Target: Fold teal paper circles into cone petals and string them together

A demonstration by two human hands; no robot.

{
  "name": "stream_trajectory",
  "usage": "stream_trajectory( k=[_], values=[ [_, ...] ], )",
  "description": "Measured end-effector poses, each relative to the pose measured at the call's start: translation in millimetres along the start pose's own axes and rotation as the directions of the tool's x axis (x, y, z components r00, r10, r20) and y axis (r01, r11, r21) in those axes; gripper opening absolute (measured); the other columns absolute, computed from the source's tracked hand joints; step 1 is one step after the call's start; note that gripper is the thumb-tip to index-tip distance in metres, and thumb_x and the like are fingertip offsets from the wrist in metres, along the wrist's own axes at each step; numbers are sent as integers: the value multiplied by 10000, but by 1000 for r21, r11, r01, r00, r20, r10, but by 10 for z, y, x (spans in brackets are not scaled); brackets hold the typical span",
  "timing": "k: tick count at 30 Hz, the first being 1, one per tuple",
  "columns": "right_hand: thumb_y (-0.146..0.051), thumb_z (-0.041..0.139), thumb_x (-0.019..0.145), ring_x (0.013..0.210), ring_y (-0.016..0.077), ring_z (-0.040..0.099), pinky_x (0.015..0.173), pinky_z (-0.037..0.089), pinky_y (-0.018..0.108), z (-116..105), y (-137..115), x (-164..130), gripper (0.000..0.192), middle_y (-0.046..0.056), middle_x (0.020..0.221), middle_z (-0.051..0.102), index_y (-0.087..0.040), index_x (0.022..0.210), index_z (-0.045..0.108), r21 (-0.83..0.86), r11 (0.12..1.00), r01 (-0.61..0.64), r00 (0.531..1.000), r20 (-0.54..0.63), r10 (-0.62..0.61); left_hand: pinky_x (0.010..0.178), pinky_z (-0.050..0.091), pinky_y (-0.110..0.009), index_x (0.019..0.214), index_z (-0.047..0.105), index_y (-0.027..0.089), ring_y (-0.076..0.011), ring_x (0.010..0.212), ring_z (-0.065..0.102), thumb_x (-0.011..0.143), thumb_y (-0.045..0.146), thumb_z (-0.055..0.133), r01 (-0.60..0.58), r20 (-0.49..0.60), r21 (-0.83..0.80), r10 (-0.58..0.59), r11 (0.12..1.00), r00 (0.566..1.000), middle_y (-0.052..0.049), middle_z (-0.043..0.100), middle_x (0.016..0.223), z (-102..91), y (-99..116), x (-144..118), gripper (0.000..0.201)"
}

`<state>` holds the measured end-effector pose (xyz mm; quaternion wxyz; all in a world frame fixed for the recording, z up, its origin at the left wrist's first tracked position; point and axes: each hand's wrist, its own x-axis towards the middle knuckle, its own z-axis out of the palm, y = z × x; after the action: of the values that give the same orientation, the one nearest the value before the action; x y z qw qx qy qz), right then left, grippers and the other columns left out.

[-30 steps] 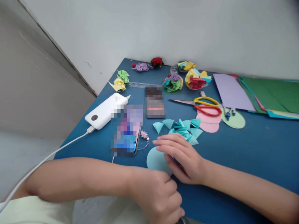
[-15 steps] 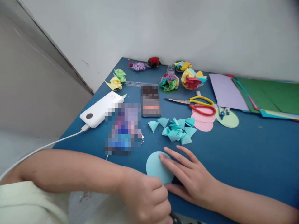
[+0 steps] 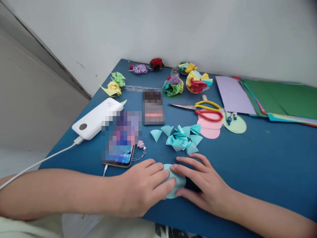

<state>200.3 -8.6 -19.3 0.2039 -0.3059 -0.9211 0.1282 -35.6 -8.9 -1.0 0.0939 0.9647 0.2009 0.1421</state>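
Note:
On the blue table, near its front edge, lies a light blue paper circle [image 3: 181,182]. My left hand [image 3: 146,188] covers the circle's left side with its fingers bent over it. From the right, my right hand [image 3: 204,181] takes the paper between index fingertip and thumb, its other fingers stretched out. The paper looks slightly bowed on the right; its left edge is hidden under my left hand. Just beyond the hands sits a loose group of turquoise folded paper wedges [image 3: 181,140].
Scissors [image 3: 198,107] with yellow and red handles lie by pink paper circles [image 3: 210,129] and a green circle [image 3: 239,127]. Phones [image 3: 153,112] and a cabled white power bank [image 3: 97,117] are left. Paper flowers [image 3: 198,82] stand behind; coloured sheets [image 3: 284,99] lie right.
My left hand has come up from below the table edge onto the circle, its fist opening into fingers laid on the paper. My right hand stays at the circle. The view has shifted slightly.

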Motion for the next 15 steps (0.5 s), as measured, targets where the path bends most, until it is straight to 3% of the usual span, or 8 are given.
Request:
stream_trajectory(
  k=[4, 6, 10, 13, 15],
  values=[
    [-613, 531, 755, 1085, 255, 535, 1003, 292, 457, -37, -27, 51, 662, 124, 1047, 647, -110, 1186, 510, -75, 988, 137, 990, -12, -138, 717, 506, -346, 1029, 563, 60, -211, 815, 593, 856, 172, 497, -106, -85, 82, 113, 991, 990, -96, 642, 828, 31, -95, 31, 217],
    [-547, 533, 795, 1059, 238, 554, 1010, 286, 443, -36, -32, 63, 571, 118, 1051, 649, -107, 1158, 529, -119, 976, 184, 982, -28, -188, 691, 516, -324, 969, 580, 57, -200, 785, 600, 860, 220, 514, -119, -133, 86, 130, 989, 983, -87, 642, 786, 34, -119, 48, 206],
    [-238, 493, 869, 1034, 211, 570, 1002, 309, 441, -1, -7, 0, 281, 76, 1051, 654, -114, 1112, 563, -170, 962, 213, 972, -59, -226, 683, 529, -320, 948, 581, 35, -202, 788, 614, 857, 344, 528, -108, -238, 101, 130, 989, 963, -95, 648, 770, 20, -107, 57, 326],
    [-129, 346, 883, 1074, 234, 548, 983, 322, 475, 0, 13, -90, 312, 86, 1066, 645, -113, 1069, 596, -245, 929, 276, 952, -61, -298, 674, 528, -328, 921, 581, 45, -203, 774, 617, 863, 438, 480, -109, -233, 118, 134, 987, 963, -102, 639, 749, 2, -80, 43, 409],
    [-139, 327, 879, 1067, 246, 551, 959, 350, 470, -24, 10, -130, 331, 103, 1071, 640, -118, 1045, 613, -330, 892, 309, 940, -33, -338, 676, 521, -313, 899, 580, 78, -182, 756, 612, 881, 373, 472, -124, -197, 149, 152, 981, 968, -94, 636, 753, -2, -70, 30, 314]
  ],
)
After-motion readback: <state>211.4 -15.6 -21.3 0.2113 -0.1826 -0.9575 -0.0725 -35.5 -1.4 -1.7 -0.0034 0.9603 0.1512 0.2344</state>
